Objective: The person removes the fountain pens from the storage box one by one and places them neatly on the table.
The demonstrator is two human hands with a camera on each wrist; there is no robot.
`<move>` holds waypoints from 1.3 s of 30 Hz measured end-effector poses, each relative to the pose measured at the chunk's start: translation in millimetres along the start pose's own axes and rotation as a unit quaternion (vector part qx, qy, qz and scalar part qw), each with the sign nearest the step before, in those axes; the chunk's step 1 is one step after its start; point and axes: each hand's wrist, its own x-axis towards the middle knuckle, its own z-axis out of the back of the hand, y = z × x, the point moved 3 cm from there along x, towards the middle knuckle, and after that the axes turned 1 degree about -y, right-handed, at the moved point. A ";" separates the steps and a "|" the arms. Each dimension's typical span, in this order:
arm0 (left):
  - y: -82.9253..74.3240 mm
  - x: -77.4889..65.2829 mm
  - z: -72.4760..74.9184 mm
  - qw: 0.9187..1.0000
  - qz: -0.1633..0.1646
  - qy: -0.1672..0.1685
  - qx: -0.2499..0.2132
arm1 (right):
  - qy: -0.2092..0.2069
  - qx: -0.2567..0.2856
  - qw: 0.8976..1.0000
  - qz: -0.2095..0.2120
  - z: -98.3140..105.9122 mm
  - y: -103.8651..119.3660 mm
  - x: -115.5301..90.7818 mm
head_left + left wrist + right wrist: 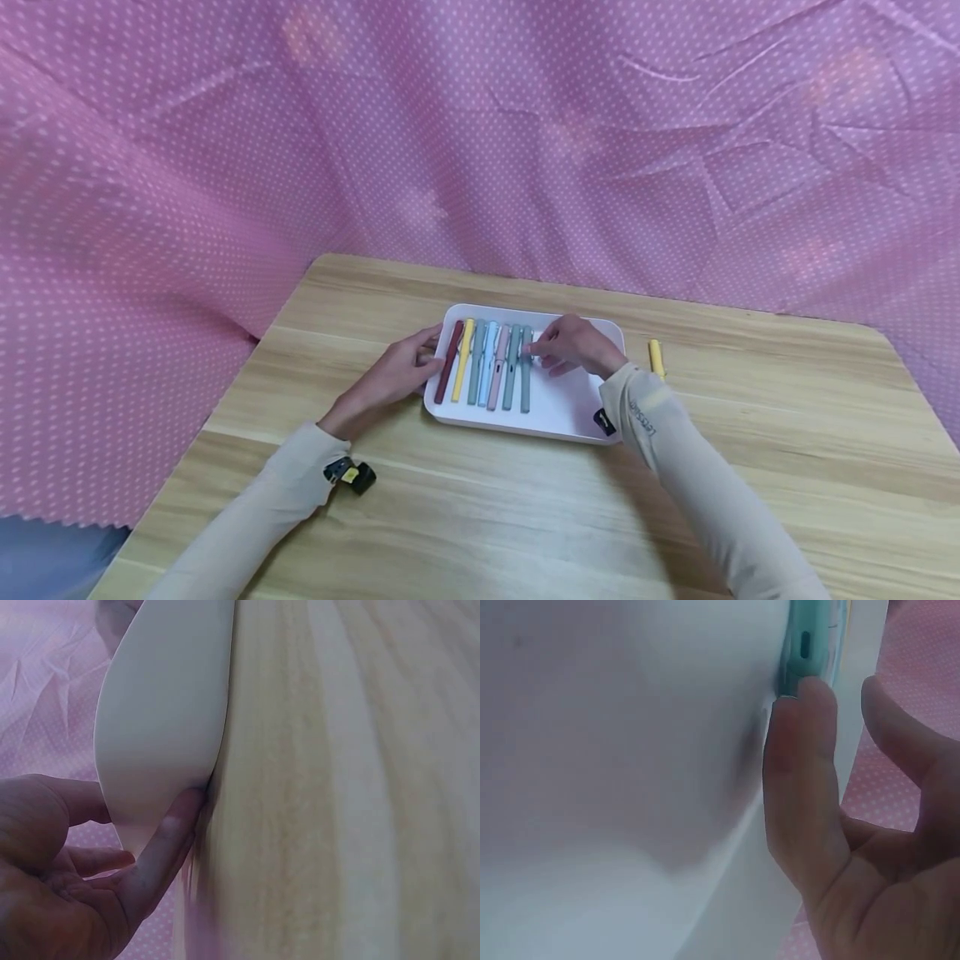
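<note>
A white tray [570,403] holds a row of capped pens: a dark red pen [448,367], a yellow pen [462,360], a light blue pen [487,367], a pink pen [498,368] and several green ones. My left hand [397,367] grips the tray's left end; in the left wrist view its fingers lie along the outer wall [161,712]. Over the tray, my right hand [576,343] reaches to the rightmost green pen [526,379]. The right wrist view shows straight fingers [802,772] touching the end of a green pen [808,637], with the thumb apart from it.
Another yellow pen [656,358] lies on the wooden table [480,517] to the right of the tray, partly hidden by the right sleeve. A pink dotted cloth [525,150] hangs behind the table and along its left side.
</note>
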 end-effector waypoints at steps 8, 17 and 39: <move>-2.1 0.2 -0.5 1.000 0.000 -0.002 0.005 | -0.006 -0.031 0.999 -0.014 -3.2 -2.7 0.0; -3.5 -0.3 -0.4 1.000 -0.003 -0.004 0.013 | -0.031 -0.077 0.996 -0.015 -8.7 -2.1 0.4; -2.7 -2.3 -0.9 1.000 -0.004 -0.004 0.007 | -0.041 -0.110 0.992 -0.040 -14.5 -1.4 3.9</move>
